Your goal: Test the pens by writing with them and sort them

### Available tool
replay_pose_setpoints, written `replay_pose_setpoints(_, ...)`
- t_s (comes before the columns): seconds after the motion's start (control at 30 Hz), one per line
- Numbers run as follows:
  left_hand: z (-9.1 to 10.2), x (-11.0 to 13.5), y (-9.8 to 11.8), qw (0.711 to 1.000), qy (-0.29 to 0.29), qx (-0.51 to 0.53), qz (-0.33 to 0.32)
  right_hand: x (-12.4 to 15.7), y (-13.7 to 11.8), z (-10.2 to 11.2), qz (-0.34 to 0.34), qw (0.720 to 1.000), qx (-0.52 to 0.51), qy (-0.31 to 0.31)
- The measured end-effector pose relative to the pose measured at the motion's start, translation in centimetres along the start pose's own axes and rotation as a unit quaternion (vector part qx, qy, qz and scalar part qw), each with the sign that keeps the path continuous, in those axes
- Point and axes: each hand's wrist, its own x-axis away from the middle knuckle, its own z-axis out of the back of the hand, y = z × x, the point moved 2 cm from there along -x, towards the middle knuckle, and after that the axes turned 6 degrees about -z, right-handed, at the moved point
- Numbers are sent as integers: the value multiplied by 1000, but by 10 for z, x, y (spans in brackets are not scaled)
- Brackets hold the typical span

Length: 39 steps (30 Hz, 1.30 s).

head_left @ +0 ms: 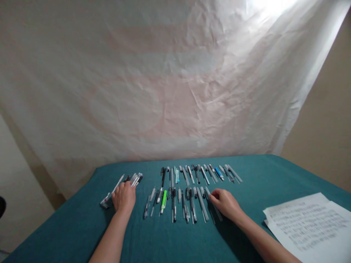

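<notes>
Many pens lie in two rows on a teal tablecloth (246, 175). The far row (200, 174) holds several pens, one with a blue body (218, 172). The near row (178, 201) includes a green marker (163, 201). My left hand (124, 198) is closed over a separate bunch of pens (134, 179) at the left, gripping them. My right hand (225, 203) rests at the right end of the near row, fingers curled, its fingertips pinching a pen (210, 197) there.
Printed paper sheets (307, 223) lie at the table's near right. A wrinkled white sheet (164, 80) hangs behind the table as a backdrop. The table's left edge drops off near the left hand.
</notes>
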Motion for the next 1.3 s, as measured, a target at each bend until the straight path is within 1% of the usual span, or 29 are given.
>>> replay_pose_setpoints(0.1,-5,2,0,999,-6,-42,-15,3,-3,-1,-8,1000,25,12)
replay_pose_setpoints(0.23,-6,3,0,997,-11,-77,-28,5,-3,-1,-5,999,36,23)
replay_pose_setpoints(0.5,-13,2,-3,994,-18,-101,-30,3,0,-2,-4,999,29,32)
replay_pose_setpoints(0.77,-14,-2,-10,997,-45,-66,-7,5,1,-2,12,999,-13,32)
replay_pose_setpoints(0.9,-13,-3,-13,998,-55,-22,10,5,2,0,18,998,-55,23)
replay_pose_setpoints(1.0,-9,-7,-11,998,-51,29,21,5,4,1,24,996,-82,33)
replay_pose_setpoints(1.07,-3,-10,-5,996,-47,74,20,3,6,2,29,994,-96,49)
replay_pose_setpoints(1.13,4,-12,7,991,-42,124,3,2,6,4,40,990,-119,67)
replay_pose_setpoints(1.23,19,-8,40,978,-33,200,-55,2,-2,7,63,977,-190,73)
replay_pose_setpoints(1.3,29,2,69,963,-35,246,-105,4,-9,11,71,962,-260,51)
